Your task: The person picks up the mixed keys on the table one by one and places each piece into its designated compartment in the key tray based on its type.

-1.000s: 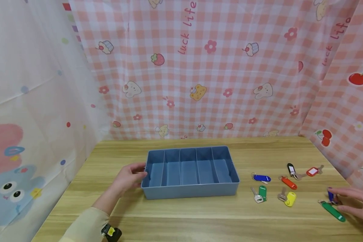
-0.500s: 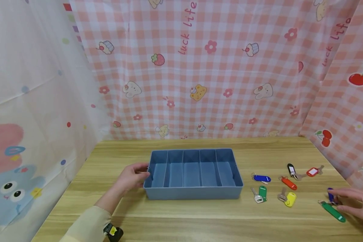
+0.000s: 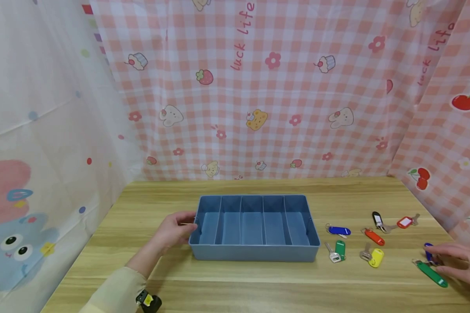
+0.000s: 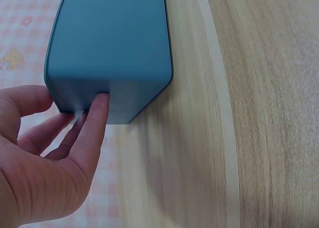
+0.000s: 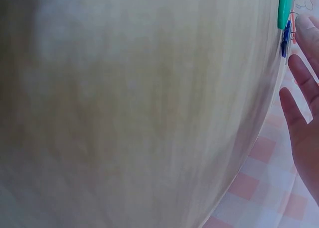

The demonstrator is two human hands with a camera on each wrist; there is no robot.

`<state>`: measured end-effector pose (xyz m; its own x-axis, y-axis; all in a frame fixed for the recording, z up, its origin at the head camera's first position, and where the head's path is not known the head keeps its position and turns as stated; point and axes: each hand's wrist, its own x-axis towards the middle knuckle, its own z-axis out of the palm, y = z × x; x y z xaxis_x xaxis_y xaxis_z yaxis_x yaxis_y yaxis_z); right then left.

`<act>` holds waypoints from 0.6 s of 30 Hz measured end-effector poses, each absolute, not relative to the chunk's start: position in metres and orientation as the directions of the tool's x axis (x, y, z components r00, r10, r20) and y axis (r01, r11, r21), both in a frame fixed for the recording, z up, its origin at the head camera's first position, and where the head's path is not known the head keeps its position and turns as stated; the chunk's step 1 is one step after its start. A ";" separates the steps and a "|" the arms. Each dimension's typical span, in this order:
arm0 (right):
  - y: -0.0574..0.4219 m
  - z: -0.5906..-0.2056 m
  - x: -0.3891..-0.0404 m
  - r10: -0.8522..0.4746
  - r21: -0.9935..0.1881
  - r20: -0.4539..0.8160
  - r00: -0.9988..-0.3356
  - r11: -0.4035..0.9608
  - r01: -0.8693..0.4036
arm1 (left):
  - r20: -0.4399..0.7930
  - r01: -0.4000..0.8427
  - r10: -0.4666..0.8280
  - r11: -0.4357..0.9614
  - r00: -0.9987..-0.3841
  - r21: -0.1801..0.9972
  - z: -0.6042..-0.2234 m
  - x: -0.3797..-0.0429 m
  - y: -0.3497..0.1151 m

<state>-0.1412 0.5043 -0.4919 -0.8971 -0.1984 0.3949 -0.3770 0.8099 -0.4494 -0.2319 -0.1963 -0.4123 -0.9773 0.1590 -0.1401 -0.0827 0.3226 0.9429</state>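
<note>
A blue-grey divided tray point(image 3: 254, 253), split lengthwise into several compartments, sits on the wooden table. My left hand point(image 3: 176, 230) touches its left end, fingers fairly straight; the left wrist view shows the fingertips point(image 4: 102, 98) against the end wall of the tray. At the far right, my right hand point(image 3: 460, 263) hovers or rests by a blue key tag point(image 3: 428, 251) and a green key tag point(image 3: 431, 274), fingers loosely spread. Whether its fingertips touch the blue tag is unclear. The right wrist view shows those fingers extended beside the green tag point(image 5: 284, 9).
Between tray and right hand lie several keys with tags: blue point(image 3: 339, 231), green point(image 3: 340, 249), yellow point(image 3: 376, 258), orange-red point(image 3: 374, 237), black point(image 3: 377, 218) and red point(image 3: 404, 222). A patterned pink checked cloth point(image 3: 274, 91) hangs behind the table point(image 3: 235, 287).
The tray has slid right and slightly toward the front of the table, with my left hand moving along at its left end. The right hand and the key tags have stayed about still.
</note>
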 end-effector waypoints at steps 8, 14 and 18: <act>0.503 -0.491 -0.141 -0.182 -0.438 0.379 -0.907 0.828 -0.349 | -0.152 -0.099 0.159 0.303 -0.976 0.948 -0.414 -0.231 -0.195; 0.502 -0.489 -0.141 -0.160 -0.406 0.345 -0.925 0.863 -0.301 | -0.154 -0.100 0.159 0.302 -0.975 0.948 -0.414 -0.230 -0.194; 0.501 -0.488 -0.142 -0.160 -0.394 0.335 -0.929 0.871 -0.292 | -0.153 -0.099 0.151 0.314 -0.977 0.944 -0.414 -0.229 -0.193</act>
